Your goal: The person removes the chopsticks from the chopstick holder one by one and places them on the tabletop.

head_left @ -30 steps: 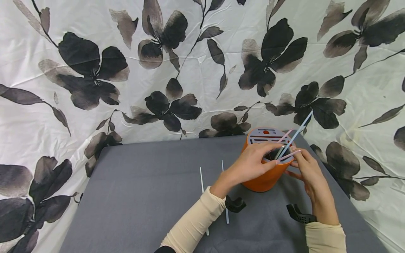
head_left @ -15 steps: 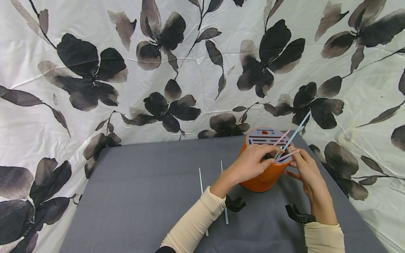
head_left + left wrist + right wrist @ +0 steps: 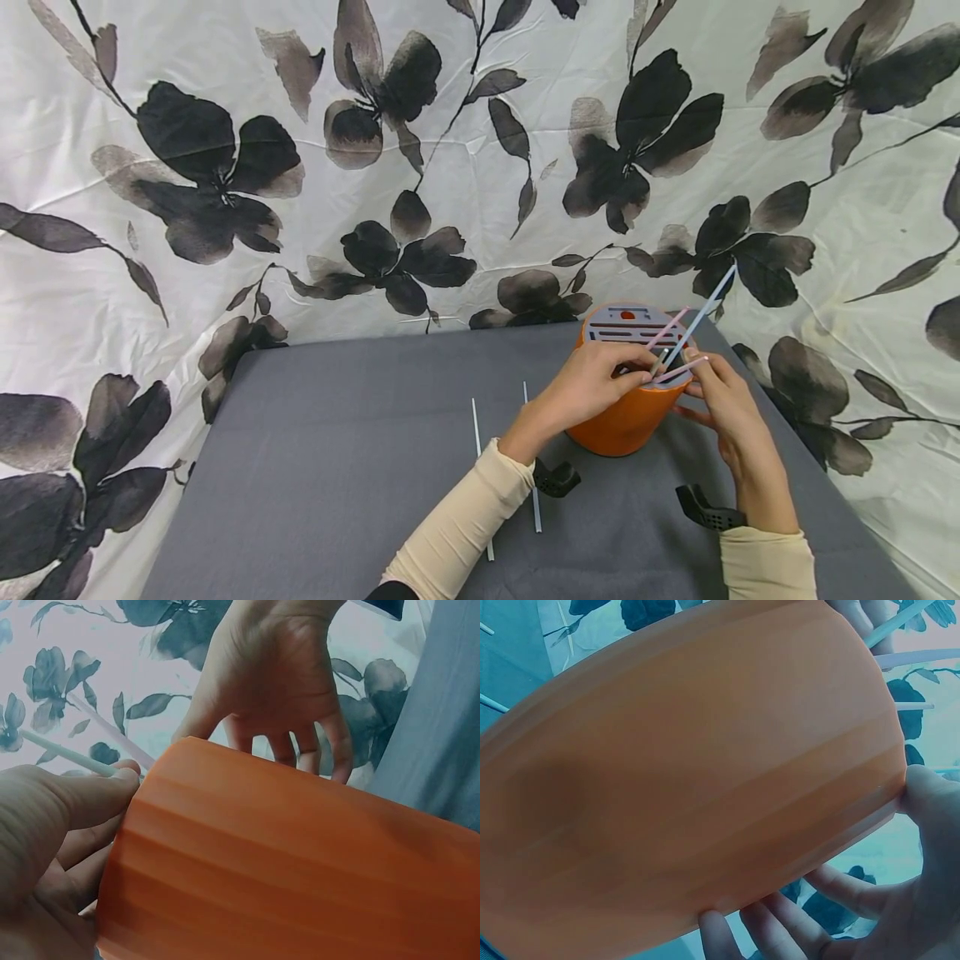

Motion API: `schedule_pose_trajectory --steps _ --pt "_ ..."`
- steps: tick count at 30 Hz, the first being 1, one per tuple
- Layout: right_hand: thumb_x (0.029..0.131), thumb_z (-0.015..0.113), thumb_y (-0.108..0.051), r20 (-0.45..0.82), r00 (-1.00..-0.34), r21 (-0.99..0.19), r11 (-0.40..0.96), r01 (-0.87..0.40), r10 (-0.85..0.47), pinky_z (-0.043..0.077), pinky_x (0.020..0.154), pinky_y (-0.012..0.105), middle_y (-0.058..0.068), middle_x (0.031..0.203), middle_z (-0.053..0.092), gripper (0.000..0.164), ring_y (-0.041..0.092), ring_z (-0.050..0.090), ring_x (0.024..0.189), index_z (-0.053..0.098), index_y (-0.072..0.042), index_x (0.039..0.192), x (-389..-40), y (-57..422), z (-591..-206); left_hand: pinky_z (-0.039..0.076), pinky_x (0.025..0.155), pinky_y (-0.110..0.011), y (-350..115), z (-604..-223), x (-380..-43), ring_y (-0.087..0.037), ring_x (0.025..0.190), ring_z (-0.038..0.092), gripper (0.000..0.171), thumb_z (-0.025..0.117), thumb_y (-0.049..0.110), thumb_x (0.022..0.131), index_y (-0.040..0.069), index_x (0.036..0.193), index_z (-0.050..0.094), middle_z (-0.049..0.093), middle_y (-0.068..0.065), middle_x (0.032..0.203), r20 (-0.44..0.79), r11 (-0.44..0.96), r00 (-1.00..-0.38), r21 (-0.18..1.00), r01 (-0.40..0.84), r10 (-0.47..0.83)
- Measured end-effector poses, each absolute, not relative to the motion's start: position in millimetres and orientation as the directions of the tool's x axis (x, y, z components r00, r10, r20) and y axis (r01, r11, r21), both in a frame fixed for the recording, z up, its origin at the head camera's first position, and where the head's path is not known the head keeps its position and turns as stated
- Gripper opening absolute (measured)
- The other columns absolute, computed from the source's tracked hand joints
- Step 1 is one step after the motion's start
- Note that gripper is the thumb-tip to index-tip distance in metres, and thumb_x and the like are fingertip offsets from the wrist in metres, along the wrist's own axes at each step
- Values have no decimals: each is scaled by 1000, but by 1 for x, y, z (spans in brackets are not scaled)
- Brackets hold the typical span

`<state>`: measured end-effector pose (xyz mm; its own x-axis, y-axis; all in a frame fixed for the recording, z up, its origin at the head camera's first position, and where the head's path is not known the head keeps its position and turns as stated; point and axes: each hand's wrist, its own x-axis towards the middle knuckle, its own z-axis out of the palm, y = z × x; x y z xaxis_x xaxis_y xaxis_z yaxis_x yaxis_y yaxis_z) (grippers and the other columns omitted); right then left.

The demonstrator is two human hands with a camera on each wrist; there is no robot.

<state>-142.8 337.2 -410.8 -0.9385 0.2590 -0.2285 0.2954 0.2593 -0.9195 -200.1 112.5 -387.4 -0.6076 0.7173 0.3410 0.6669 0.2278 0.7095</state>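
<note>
1. Head view: while the left hand (image 3: 588,387) has a pale straw (image 3: 659,362) in a narrow pinch at the holder (image 3: 622,421)'s mouth, it's crowded! Just past the pinch leans the blue straw (image 3: 701,316), the pink straw (image 3: 667,327) beside it; the lilac straw (image 3: 678,370) lies low across the rim toward the right hand (image 3: 738,421). One sideways nudge could drag a neighbour along, all of them sharing that gap between the hands. Watch the edges: the table (image 3: 337,458) runs out close beyond and right of the grip. The broad stretch is leftward, where two white straws (image 3: 476,421) lie, and a dipping forearm could roll them.

2. Left wrist view: thumb and fingertip meet on that thin straw just outside the rim. Such a small hold could let it twist or slip. Room to move lies outward, toward the backdrop (image 3: 45,630); inward, the holder's wall blocks the way.

3. Right wrist view: wall nearly everywhere! The right hand, fingers spread, has its thumb at the rim and fingertips against the side. Push too hard with that thumb and the holder might tip, tall as it looks. How firmly it's braced, I can't tell.
</note>
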Motion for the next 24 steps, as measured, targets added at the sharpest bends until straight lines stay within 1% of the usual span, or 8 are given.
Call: schedule_pose_trajectory --steps 5,7,11,14,18,22,24 --pt "102 44 -68 -227 -938 -921 257 294 261 66 78 32 20 153 37 65 -1 59 93 48 -15 139 -143 337 -411 47 73 -5 113 -389 -201 7 86 57 17 66 23 104 20 120 74 74 10 112 363 218 -610 707 673 704" --pt "102 44 -69 -228 -937 -919 259 296 263 66 79 33 20 152 37 66 0 59 95 47 -14 140 -143 337 -411 47 74 -5 112 -389 -201 6 87 57 20 65 24 105 20 123 73 74 9 115 374 205 -615 716 667 694" --pt "102 44 -69 -233 -935 -917 260 303 267 66 79 32 20 153 37 68 4 57 99 46 -14 142 -143 337 -411 51 81 -6 111 -390 -201 9 96 61 26 64 23 105 18 129 71 73 5 124 402 141 -630 760 634 664" --pt "102 44 -70 -237 -934 -917 255 306 268 66 78 32 20 154 37 68 4 57 98 46 -15 142 -143 337 -411 54 88 -9 111 -389 -200 7 104 64 26 63 22 105 16 130 70 73 2 127 439 53 -637 796 603 634" --pt "102 44 -70 -234 -934 -918 256 304 270 66 77 31 19 154 37 69 3 57 98 46 -14 142 -143 337 -411 53 100 -14 110 -385 -200 -1 114 66 23 58 17 108 12 128 68 71 -4 125 497 -70 -628 814 577 599" --pt "101 45 -70 -233 -933 -917 257 305 276 66 76 30 19 153 38 71 4 57 98 46 -12 143 -143 337 -410 55 103 -21 109 -381 -198 -17 117 67 22 54 12 109 5 126 65 67 -13 125 526 -201 -634 835 513 567" --pt "101 45 -69 -234 -932 -918 253 306 278 66 76 29 18 152 39 71 4 57 98 46 -12 143 -143 337 -411 58 102 -28 107 -379 -197 -23 116 66 21 53 10 109 2 125 64 65 -17 126 545 -257 -641 833 491 541"
